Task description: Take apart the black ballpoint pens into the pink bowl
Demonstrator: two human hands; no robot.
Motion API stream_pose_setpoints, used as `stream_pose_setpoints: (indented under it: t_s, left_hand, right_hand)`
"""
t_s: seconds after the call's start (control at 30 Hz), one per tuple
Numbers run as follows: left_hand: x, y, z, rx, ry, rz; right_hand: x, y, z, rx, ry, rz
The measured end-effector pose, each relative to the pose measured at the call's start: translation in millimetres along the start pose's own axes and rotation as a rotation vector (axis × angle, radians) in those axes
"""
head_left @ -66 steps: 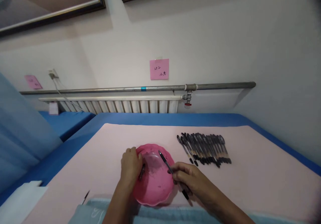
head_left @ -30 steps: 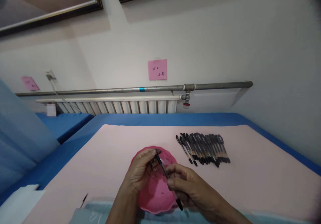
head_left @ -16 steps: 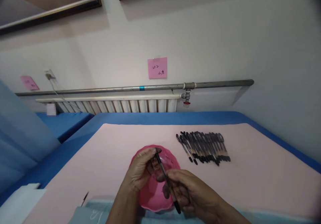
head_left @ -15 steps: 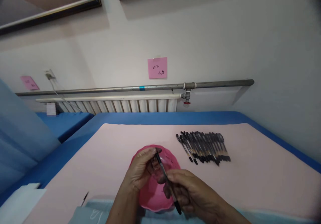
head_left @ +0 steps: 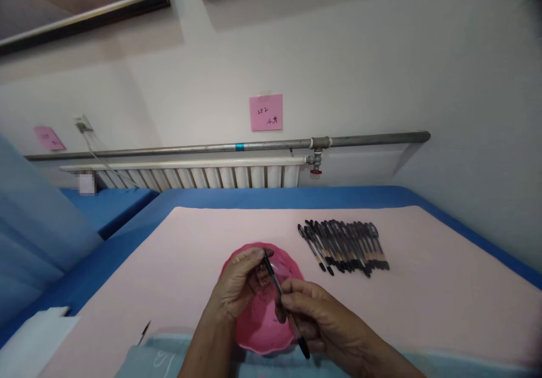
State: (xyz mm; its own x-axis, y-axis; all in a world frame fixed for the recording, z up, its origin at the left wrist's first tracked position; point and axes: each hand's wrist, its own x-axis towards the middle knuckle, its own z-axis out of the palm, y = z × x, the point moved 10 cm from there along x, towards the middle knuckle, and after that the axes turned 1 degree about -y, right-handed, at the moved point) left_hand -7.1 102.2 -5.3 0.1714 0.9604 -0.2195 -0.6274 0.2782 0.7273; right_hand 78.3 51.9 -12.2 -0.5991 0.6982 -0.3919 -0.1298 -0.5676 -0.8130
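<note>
The location is an indoor workroom arranged as labelled stations: a white radiator [head_left: 186,176] and steel pipe [head_left: 228,148] run along a plain wall below framed pictures [head_left: 80,0], handwritten pink notes [head_left: 266,112] mark the wall, and a blue-covered surface [head_left: 296,196] with a pink mat [head_left: 423,288] carries a row of black pens [head_left: 342,245].

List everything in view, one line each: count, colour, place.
blue table cover: one, blue, over the table
pale pink mat: one, pink, on the table cover
pink scalloped plastic dish: one, pink, on the mat
black plastic pen: one, black, held over the dish
row of black pens: many, black, on the mat right of the dish
grey metal pipe: one, grey, along the wall
pink paper note: one, pink, wall above the pipe
white radiator: one, white, below the pipe
left hand: one, pinching the pen's upper end
right hand: one, gripping the pen's barrel
</note>
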Motion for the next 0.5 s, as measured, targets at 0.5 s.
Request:
stream_pose_setpoints:
  t_s: [0.5]
  left_hand:
    - [1, 5, -4.5, 0.047, 0.044, 0.048]
  right_hand:
    - [5, -12, -16, -0.212, 0.167, -0.164]
